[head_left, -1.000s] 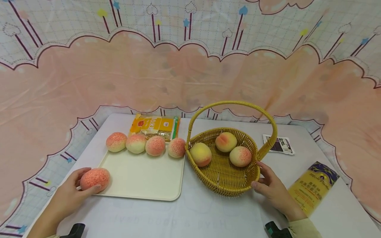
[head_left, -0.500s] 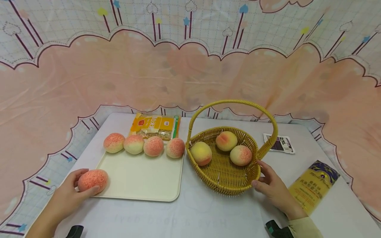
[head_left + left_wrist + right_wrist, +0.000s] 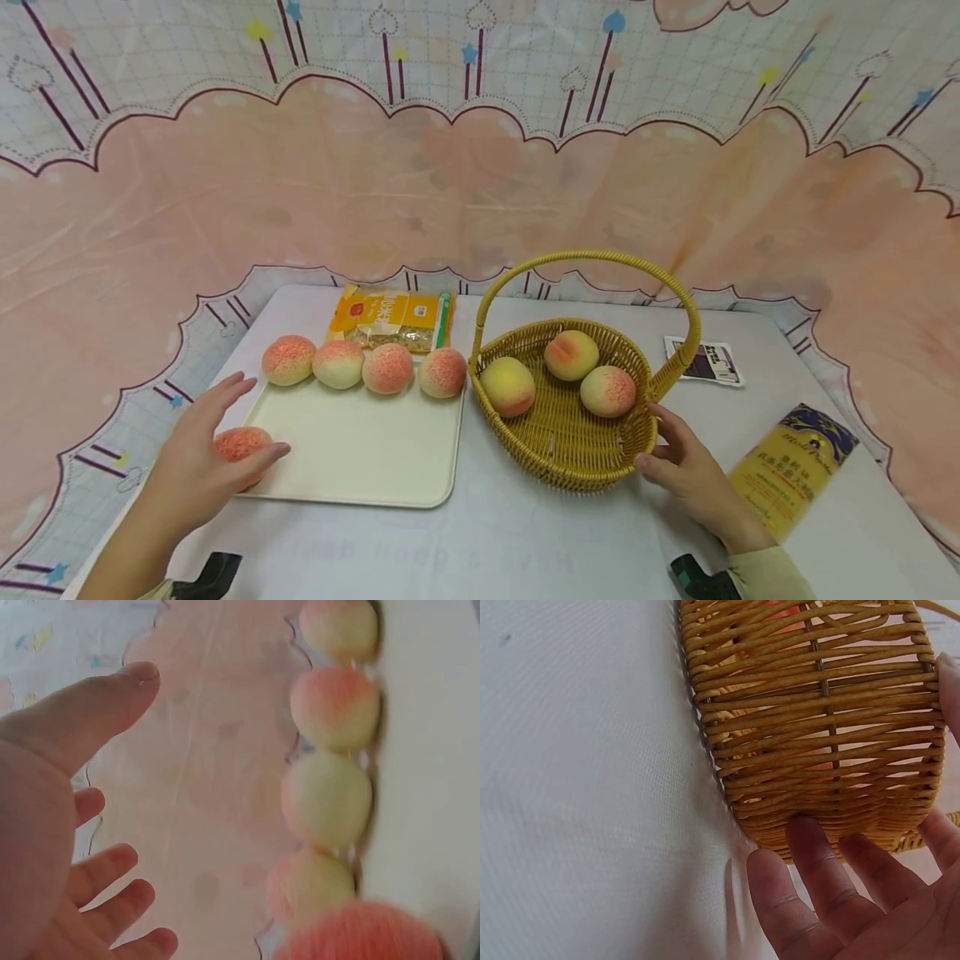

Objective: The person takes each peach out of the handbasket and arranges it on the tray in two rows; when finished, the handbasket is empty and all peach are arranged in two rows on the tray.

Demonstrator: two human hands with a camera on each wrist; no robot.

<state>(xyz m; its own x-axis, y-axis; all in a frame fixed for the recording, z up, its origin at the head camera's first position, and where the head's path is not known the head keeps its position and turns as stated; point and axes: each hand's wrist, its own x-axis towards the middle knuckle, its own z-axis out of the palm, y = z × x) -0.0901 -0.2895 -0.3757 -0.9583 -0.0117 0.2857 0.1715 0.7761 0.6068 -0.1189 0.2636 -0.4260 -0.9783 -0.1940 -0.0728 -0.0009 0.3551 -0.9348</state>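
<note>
A reddish peach (image 3: 242, 444) lies at the near-left corner of the cream tray (image 3: 367, 450). Over it hovers my left hand (image 3: 198, 467), thumb and fingers spread, partly hiding the fruit. The left wrist view shows that hand's palm and fingers (image 3: 112, 874) with nothing between them. On the right, my right hand (image 3: 693, 475) holds the near-right side of a yellow wicker basket (image 3: 555, 454). In the right wrist view several fingertips (image 3: 817, 844) press its woven outer wall, with the thumb by the rim. Three peaches (image 3: 572, 356) sit inside the basket.
Several peaches (image 3: 339, 364) line the tray's far edge, in front of an orange food packet (image 3: 390, 319). Right of the basket lie a small dark-and-white packet (image 3: 705, 362) and a gold-and-blue packet (image 3: 793, 471). The basket's tall handle (image 3: 585, 257) arches above it.
My left hand has let go of the reddish peach; its fingers have spread and lifted off. The peach stays at the tray's near-left corner. My right hand keeps its place on the basket.
</note>
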